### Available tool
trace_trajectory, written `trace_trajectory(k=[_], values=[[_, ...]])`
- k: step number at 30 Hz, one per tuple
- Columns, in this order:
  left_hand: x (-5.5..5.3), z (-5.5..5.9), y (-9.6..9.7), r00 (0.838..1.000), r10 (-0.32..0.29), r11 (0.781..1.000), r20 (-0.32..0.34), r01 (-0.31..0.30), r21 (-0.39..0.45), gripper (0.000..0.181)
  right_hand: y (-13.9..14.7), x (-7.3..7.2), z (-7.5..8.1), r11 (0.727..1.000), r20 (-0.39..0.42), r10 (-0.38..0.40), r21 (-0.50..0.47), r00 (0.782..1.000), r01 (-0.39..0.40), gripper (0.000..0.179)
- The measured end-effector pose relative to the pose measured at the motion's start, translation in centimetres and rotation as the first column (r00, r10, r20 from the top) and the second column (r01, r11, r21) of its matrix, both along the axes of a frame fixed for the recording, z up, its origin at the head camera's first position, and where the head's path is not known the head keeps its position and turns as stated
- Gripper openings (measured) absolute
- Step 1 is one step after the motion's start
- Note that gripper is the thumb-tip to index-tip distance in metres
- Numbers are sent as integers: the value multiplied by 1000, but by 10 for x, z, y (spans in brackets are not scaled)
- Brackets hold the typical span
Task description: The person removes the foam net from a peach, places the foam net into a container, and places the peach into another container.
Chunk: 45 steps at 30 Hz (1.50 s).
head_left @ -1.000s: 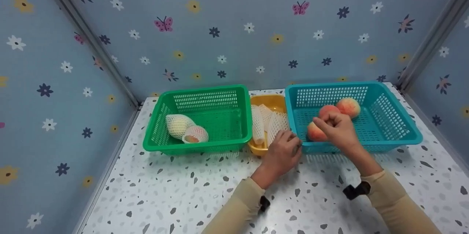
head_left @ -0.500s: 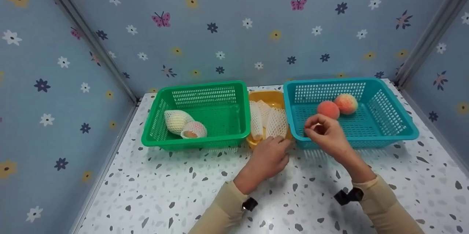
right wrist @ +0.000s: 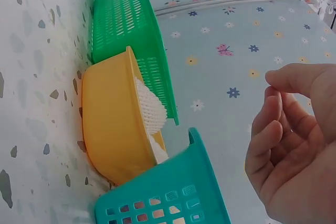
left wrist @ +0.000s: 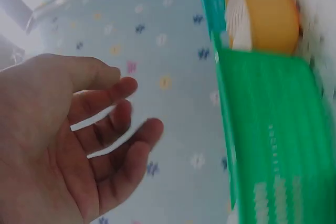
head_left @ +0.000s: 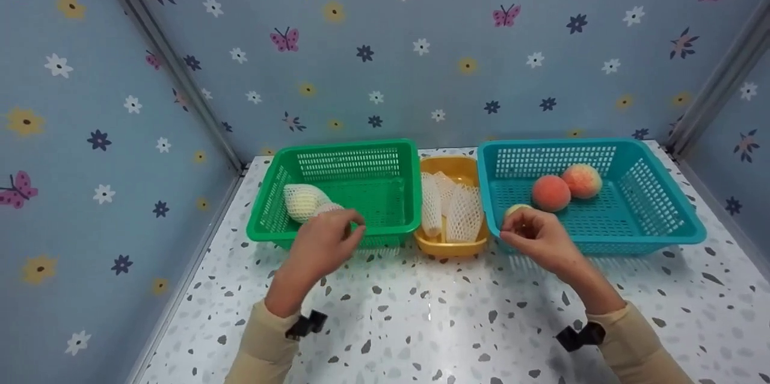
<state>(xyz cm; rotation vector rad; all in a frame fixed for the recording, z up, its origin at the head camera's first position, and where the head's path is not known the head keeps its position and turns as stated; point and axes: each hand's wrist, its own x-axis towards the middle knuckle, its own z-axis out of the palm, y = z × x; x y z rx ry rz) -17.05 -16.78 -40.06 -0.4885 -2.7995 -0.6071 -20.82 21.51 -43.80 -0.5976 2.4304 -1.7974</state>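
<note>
In the head view my left hand (head_left: 325, 242) hovers at the front of the green basket (head_left: 379, 203), fingers loosely bent and nothing in them. Behind it lie a pale fruit in a white foam net (head_left: 304, 202) and a second netted fruit (head_left: 329, 208), partly hidden by the hand. My right hand (head_left: 544, 242) hangs over the front left corner of the teal basket (head_left: 656, 197); the right wrist view shows thumb and fingertips close together with nothing held. Two peaches, one red (head_left: 551, 193) and one mottled (head_left: 582, 180), lie there, with another peach (head_left: 517, 209) mostly covered by this hand.
Between the two baskets stands a small yellow bin (head_left: 451, 248) holding several foam nets (head_left: 464, 212). A flower-patterned wall (head_left: 385, 71) rises right behind the containers. The speckled white table (head_left: 391, 312) extends in front of them.
My left hand has moved left, away from the yellow bin to the front of the green basket. The right hand has shifted slightly left and down towards the teal basket's front corner.
</note>
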Motion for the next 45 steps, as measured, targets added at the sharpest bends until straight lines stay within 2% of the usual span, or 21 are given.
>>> trace_trajectory(k=[3, 6, 8, 10, 12, 15, 17, 18, 19, 23, 25, 27, 32, 37, 42, 45], values=[[-15, 4, -21, 997, 61, 997, 56, -58, -54, 12, 0, 2, -2, 999, 14, 23, 29, 1000, -24, 10], [-32, 6, -36, 986, 87, 990, 145, -70, -122, 19, 0, 6, -5, 997, 39, 49, 62, 998, -52, 10], [-44, 7, -43, 971, 99, 985, 216, -66, -157, 25, 2, 8, -7, 996, 54, 57, 70, 997, -61, 10], [-59, 6, -45, 950, 114, 980, 292, -58, -193, 31, 3, 8, -7, 996, 60, 56, 71, 997, -60, 11], [-75, 3, -46, 914, 119, 977, 388, -39, -209, 36, 3, 10, -4, 996, 63, 55, 67, 997, -59, 10], [-92, -3, -43, 831, 137, 976, 539, -21, -215, 44, 3, 12, -3, 995, 70, 58, 73, 996, -63, 10], [-99, -5, -40, 772, 165, 976, 614, -36, -216, 48, 3, 13, -4, 995, 73, 64, 74, 995, -69, 10], [-100, -5, -39, 750, 185, 973, 635, -50, -225, 50, 5, 11, -8, 995, 77, 64, 69, 995, -69, 11], [-102, -5, -37, 734, 211, 968, 645, -67, -240, 51, 5, 12, -8, 996, 81, 64, 64, 995, -70, 12], [-102, -9, -32, 707, 290, 947, 645, -114, -301, 53, 9, 13, -10, 996, 92, 68, 55, 993, -74, 13], [-101, -14, -34, 702, 311, 940, 641, -129, -315, 51, 10, 13, -10, 996, 102, 70, 56, 992, -76, 13], [-100, -21, -38, 707, 317, 939, 633, -140, -314, 49, 11, 12, -11, 995, 104, 77, 53, 992, -83, 13], [-103, -36, -46, 751, 278, 950, 598, -122, -288, 48, 12, 12, -10, 996, 100, 67, 53, 993, -73, 13], [-106, -44, -47, 768, 276, 948, 577, -118, -296, 50, 11, 12, -9, 995, 102, 66, 71, 993, -74, 17], [-108, -48, -49, 796, 276, 946, 539, -125, -299, 56, 10, 13, -10, 995, 111, 69, 64, 991, -77, 16], [-109, -48, -49, 790, 285, 946, 543, -138, -295, 61, 10, 12, -10, 995, 109, 73, 63, 991, -80, 15]])
